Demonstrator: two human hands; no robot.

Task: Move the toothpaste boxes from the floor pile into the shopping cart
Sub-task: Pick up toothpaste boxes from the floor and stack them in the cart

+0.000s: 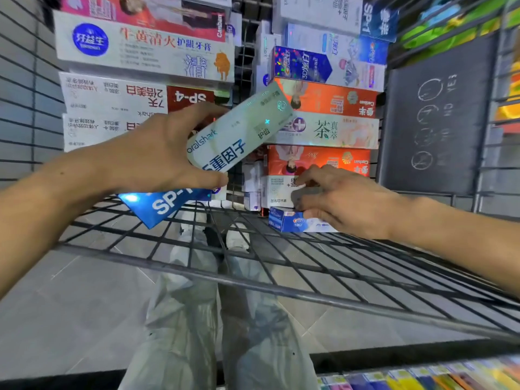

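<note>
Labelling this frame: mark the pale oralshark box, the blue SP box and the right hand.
pale oralshark box (239,130), head view, printed face.
blue SP box (166,205), head view, white lettering.
right hand (337,198), head view, back of hand.

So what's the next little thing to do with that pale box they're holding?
Probably lower it flat into the gap between the two stacks. The left hand grips the pale box tilted above the cart's wire floor, while the right hand rests against the right stack.
</note>
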